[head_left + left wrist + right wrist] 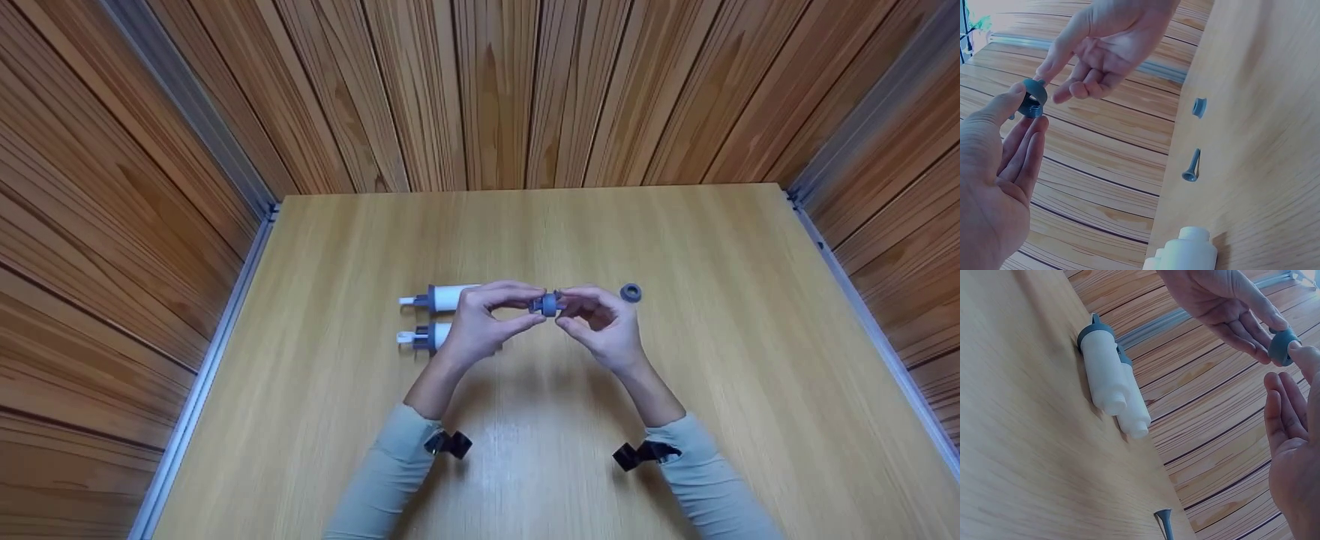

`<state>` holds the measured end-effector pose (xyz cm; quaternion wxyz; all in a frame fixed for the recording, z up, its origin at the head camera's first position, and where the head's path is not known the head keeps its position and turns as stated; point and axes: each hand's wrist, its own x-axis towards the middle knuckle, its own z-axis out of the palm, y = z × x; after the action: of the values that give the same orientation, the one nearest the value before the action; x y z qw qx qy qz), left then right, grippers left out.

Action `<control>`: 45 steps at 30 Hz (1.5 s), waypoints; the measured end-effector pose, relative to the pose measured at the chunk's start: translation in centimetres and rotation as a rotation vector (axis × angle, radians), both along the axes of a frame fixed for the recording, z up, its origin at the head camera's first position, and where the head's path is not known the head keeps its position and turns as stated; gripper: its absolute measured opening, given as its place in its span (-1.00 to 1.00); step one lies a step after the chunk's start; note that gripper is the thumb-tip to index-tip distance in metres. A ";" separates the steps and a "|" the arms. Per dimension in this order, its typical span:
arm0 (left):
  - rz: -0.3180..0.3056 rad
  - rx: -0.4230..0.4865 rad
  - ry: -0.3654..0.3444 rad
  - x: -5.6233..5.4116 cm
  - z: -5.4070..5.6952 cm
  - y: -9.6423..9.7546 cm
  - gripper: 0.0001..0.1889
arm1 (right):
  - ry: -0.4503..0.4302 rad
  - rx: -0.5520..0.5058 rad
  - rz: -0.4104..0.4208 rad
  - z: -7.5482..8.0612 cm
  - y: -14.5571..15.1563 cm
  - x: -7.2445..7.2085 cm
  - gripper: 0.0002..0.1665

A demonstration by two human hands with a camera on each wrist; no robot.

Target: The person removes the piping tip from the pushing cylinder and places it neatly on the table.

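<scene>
A small blue-grey ring-shaped plastic part [550, 304] is held up between both hands, above the table. My left hand [491, 324] grips its left side between thumb and fingers. In the left wrist view the part's round opening [1032, 101] faces the camera. My right hand [609, 330] pinches its right side, where a short stub shows. In the right wrist view my right thumb [1300, 354] lies against the part, while the lower fingers stay off it.
Two white cylinders with blue-grey collars, one at the back [454, 298] and one nearer [441, 336], lie left on the table. A loose blue-grey ring [631, 292] sits to the right. Beside it lies a funnel-shaped piece [1191, 169]. Wooden panels surround the table.
</scene>
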<state>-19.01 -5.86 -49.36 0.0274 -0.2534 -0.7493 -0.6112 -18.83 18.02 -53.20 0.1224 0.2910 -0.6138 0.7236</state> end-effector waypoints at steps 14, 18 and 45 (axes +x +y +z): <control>-0.023 -0.003 0.052 0.0 -0.1 0.2 -0.65 | -0.013 -0.011 0.027 0.0 -0.4 0.0 -0.60; -0.024 -0.014 0.067 0.0 -0.1 0.3 -0.65 | -0.009 -0.014 0.022 -0.2 -0.4 0.0 -0.59; 0.002 -0.096 0.021 0.2 -0.2 -0.1 -0.65 | 0.025 -0.018 0.018 0.3 0.0 -0.5 -0.59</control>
<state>-18.81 -5.97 -49.57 0.0237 -0.2598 -0.7778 -0.5718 -19.35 18.02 -52.92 0.1263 0.3046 -0.6032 0.7263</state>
